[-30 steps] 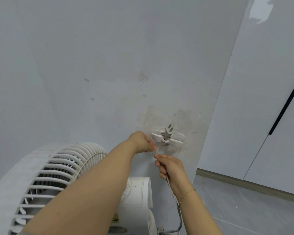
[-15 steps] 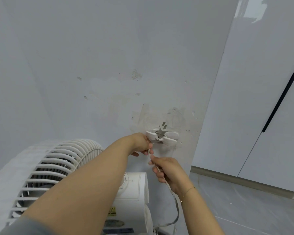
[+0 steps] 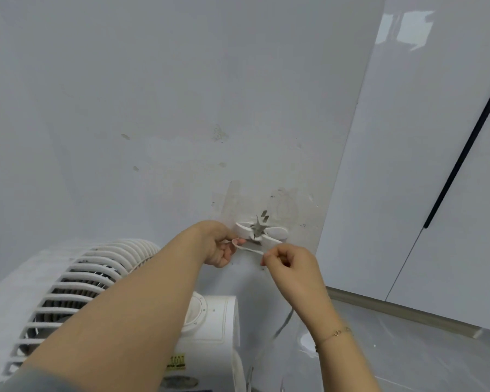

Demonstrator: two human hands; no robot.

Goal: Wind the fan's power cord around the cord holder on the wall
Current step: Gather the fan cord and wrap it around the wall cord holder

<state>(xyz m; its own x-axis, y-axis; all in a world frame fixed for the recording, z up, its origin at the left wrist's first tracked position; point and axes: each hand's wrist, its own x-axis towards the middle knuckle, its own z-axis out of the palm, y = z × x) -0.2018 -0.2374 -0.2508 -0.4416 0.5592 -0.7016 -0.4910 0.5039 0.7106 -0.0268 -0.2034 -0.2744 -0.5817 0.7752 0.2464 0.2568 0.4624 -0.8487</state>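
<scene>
A white cord holder point(image 3: 262, 234) with several flat prongs is stuck low on the grey wall. A short stretch of the white power cord point(image 3: 248, 248) runs just under the holder between my two hands. My left hand point(image 3: 219, 244) pinches the cord at the holder's left prong. My right hand point(image 3: 290, 265) pinches the cord below the holder's right side. More cord point(image 3: 283, 323) hangs down behind my right wrist toward the floor. The white fan point(image 3: 68, 287) stands at lower left, its grille partly hidden by my left forearm.
The fan's white motor housing point(image 3: 218, 321) sits under my arms against the wall. Glossy white cabinet doors point(image 3: 425, 165) with a black handle point(image 3: 464, 142) stand at the right. Grey tiled floor point(image 3: 408, 357) lies at lower right.
My right hand has moved up and to the right, drawing the cord sideways under the holder. My left hand stays at the holder's left prong. The camera has shifted slightly.
</scene>
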